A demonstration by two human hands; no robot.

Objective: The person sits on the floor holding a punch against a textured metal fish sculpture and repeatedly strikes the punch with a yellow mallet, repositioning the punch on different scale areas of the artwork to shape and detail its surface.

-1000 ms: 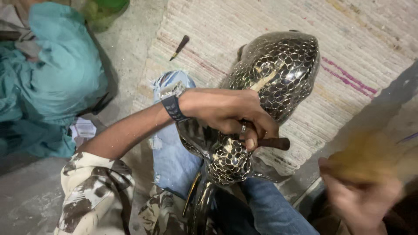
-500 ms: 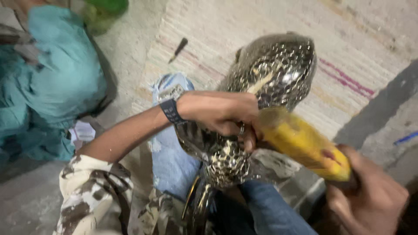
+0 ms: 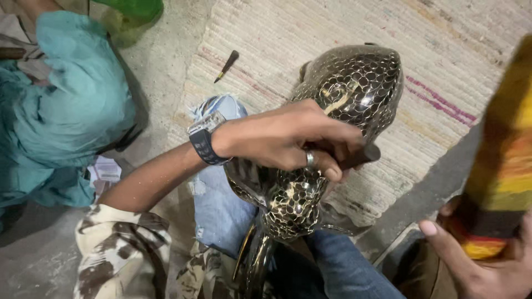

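Observation:
A shiny metal figure [image 3: 354, 83] with a scale pattern lies across my lap in the centre of the view. My left hand [image 3: 288, 138], with a ring and a wristwatch, is closed around a dark chisel-like tool [image 3: 363, 156] pressed against the figure's patterned side. My right hand [image 3: 482, 266] at the lower right grips a yellow, orange and black striped mallet [image 3: 501, 166], raised and blurred, apart from the figure.
A pale woven mat [image 3: 332, 33] lies under the figure. A small dark tool [image 3: 226, 65] rests on the mat's left edge. A teal cloth bundle [image 3: 61, 105] and a green object [image 3: 133, 11] sit at the left on the concrete floor.
The striped mallet struck down near my left hand half a second ago and has now swung back up to the right. My left hand and the figure stay put.

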